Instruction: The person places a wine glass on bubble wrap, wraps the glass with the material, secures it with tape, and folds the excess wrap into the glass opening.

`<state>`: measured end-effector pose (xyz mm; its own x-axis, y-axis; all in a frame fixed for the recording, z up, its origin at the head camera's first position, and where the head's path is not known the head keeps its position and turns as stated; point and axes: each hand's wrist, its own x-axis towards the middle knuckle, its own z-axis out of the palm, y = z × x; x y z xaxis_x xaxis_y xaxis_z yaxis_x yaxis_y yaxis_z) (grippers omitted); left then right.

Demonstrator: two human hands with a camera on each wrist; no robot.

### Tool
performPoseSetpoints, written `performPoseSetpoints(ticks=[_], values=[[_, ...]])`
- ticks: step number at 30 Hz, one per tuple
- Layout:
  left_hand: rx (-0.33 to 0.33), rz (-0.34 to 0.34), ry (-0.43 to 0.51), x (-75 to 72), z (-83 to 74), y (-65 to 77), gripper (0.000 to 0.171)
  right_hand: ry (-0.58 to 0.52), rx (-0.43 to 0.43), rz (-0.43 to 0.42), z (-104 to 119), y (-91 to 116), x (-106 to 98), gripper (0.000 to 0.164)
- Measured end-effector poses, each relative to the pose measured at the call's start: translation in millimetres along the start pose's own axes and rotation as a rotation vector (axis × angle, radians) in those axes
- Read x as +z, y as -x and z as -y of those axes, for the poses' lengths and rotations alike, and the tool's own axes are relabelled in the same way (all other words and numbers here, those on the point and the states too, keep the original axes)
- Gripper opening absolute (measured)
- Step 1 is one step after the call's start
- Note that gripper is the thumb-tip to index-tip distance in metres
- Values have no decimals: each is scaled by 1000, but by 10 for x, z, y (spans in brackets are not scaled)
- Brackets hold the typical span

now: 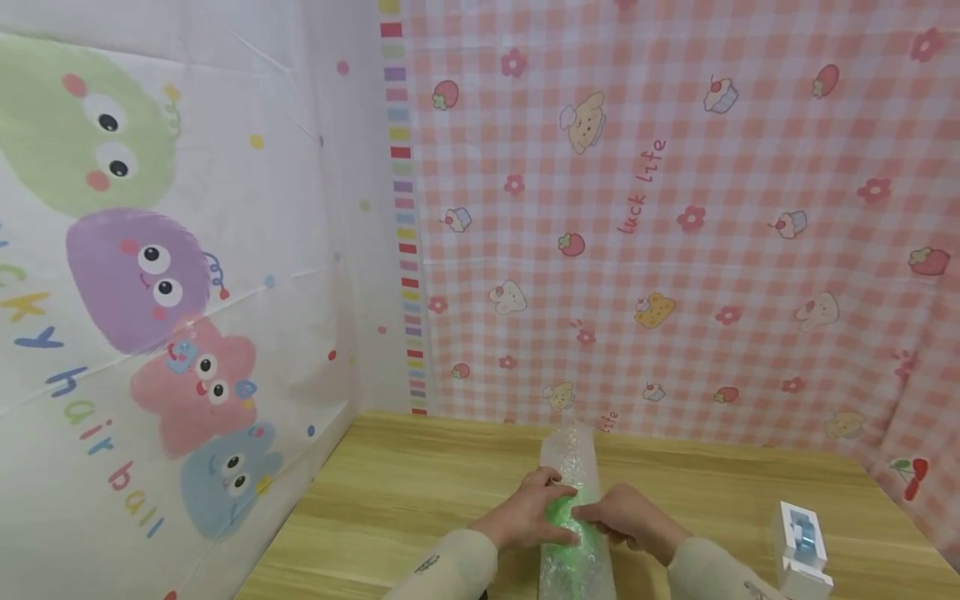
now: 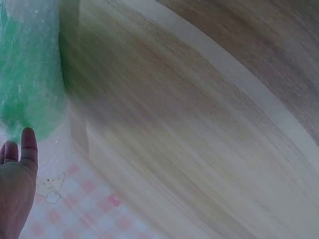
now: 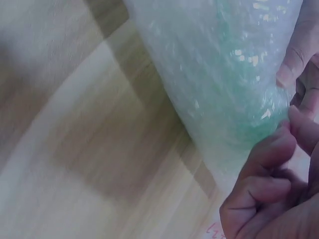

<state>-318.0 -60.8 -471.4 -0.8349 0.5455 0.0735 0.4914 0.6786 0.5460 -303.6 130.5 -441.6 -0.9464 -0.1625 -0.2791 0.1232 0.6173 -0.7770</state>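
A long package of clear bubble wrap (image 1: 573, 454) with something green (image 2: 30, 74) inside lies on the wooden table, pointing away from me. What the green thing is cannot be made out through the wrap. From the left, my left hand (image 1: 531, 510) holds the package, thumb and fingers spread apart over the green part. On the other side my right hand (image 1: 633, 518) pinches the wrap between thumb and index finger, its other fingers curled. In the right wrist view the tips of my right hand (image 3: 271, 184) are close beside the left hand's (image 3: 301, 55).
A small white box (image 1: 802, 546) with a blue, shiny part stands at the right of the table (image 1: 420, 467). Behind the table hangs a pink checked cloth (image 1: 675, 267); a white cloth (image 1: 300, 250) with cartoon figures covers the left side.
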Motion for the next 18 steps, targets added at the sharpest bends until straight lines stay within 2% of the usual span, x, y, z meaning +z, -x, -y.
performPoseSetpoints(ticks=[3, 7, 18], values=[[-5, -4, 2, -3, 5, 7, 64, -31, 25, -48, -19, -8, 43, 46], [-19, -12, 0, -5, 18, 21, 64, -53, 23, -56, -71, 0, 69, 47], [-7, -32, 1, -8, 48, 49, 65, -160, 24, 88, -443, 32, 44, 52]])
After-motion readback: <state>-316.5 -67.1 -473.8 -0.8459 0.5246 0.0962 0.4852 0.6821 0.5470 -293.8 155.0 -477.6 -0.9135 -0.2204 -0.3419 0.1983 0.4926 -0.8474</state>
